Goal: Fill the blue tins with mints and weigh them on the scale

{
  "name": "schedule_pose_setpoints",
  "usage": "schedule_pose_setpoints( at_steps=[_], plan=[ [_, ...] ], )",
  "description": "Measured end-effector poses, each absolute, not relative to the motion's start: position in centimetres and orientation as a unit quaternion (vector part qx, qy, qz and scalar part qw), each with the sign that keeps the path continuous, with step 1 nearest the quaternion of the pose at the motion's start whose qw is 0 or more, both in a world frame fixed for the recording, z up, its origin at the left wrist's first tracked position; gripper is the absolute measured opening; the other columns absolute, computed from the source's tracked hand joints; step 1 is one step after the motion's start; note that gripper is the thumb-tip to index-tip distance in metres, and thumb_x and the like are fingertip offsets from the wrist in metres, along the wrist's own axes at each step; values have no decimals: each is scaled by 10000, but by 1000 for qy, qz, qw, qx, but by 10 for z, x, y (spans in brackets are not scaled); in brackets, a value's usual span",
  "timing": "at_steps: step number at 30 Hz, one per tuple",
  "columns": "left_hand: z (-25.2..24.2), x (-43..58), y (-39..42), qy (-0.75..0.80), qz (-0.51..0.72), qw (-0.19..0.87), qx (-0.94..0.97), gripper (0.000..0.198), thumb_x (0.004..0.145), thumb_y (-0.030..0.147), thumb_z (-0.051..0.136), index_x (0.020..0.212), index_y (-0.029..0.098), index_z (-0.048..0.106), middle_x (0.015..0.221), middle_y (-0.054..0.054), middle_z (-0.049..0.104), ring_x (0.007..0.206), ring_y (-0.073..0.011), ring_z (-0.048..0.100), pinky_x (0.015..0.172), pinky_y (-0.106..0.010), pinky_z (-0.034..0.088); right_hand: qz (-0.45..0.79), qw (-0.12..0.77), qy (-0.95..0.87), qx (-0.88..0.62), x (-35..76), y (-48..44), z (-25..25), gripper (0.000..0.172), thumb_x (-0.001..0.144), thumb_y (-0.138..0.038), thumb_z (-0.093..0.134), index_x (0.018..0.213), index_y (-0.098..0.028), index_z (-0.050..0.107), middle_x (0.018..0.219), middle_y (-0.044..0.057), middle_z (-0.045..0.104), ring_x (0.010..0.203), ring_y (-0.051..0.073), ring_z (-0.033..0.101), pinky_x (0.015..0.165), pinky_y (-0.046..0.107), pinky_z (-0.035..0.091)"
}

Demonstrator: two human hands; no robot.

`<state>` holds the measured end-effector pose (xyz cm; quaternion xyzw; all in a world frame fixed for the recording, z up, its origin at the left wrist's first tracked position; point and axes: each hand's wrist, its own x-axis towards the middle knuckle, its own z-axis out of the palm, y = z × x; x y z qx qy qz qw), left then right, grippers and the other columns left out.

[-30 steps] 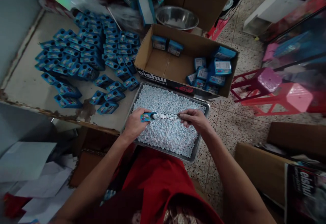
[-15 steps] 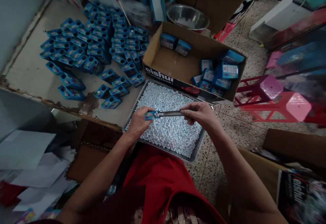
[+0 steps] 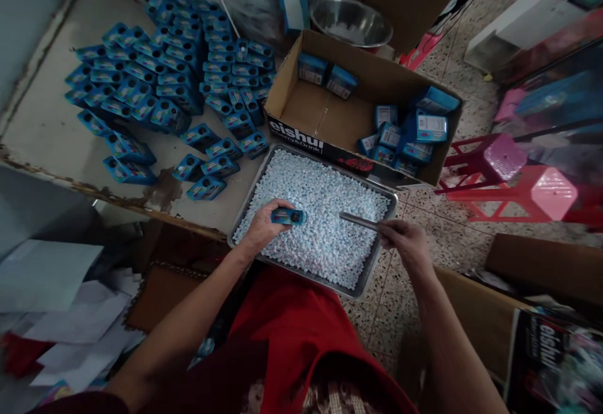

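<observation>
A metal tray heaped with small pale blue-white candies lies in front of me. My left hand is closed on a small blue candy box, held over the candies at the tray's left side. My right hand grips a narrow metal chute over the tray's right edge, its tip pointing left toward the box, a gap between them.
Many small blue boxes lie in rows on the worn tabletop at the left. A cardboard carton behind the tray holds several blue boxes. A steel bowl stands further back. Pink and red stools stand on the right.
My right hand has pulled the metal chute away from the box's opening toward the right. My left hand has lowered the blue box closer to the candies.
</observation>
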<state>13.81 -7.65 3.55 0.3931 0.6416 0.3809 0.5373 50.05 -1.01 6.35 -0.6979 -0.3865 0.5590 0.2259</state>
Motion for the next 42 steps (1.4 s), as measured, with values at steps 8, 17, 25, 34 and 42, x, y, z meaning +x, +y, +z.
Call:
schedule_pose_setpoints(
  at_steps=[8,17,25,34,42],
  plan=[
    [35,129,-81,694,336,465,435,376,666,166,780,1028,202,686,1047,-37,731,968,-214,692,948,-367,567,680,201,-278,-648,460,-33,-35,603,463,-516,988,848,-109,765,596,23,682,477,99,560,463,198,467],
    [52,124,-85,741,268,373,490,356,689,93,722,1023,214,703,1057,-47,737,1010,-244,687,991,-390,545,755,192,-277,-562,444,-8,26,485,577,-442,990,890,-130,791,623,20,701,456,62,522,433,159,414],
    [53,136,-83,708,277,403,510,371,703,84,686,1052,211,693,1095,-52,720,1047,-241,674,1005,-391,526,690,172,-447,-543,403,20,109,324,709,-409,894,878,-147,804,585,12,683,424,98,552,396,206,434],
    [47,133,-89,710,316,414,474,358,735,111,709,1077,215,681,1091,-43,725,1033,-226,677,1003,-382,534,522,184,-649,-522,380,-1,164,162,888,-240,710,986,-218,836,654,3,679,523,126,612,482,237,479],
    [40,58,-103,798,349,197,450,320,788,233,784,1094,207,693,1137,-92,660,1125,-257,629,1052,-399,508,518,214,-396,-727,505,-21,60,440,634,-484,903,893,-139,815,691,74,723,532,159,613,498,267,507]
  ],
)
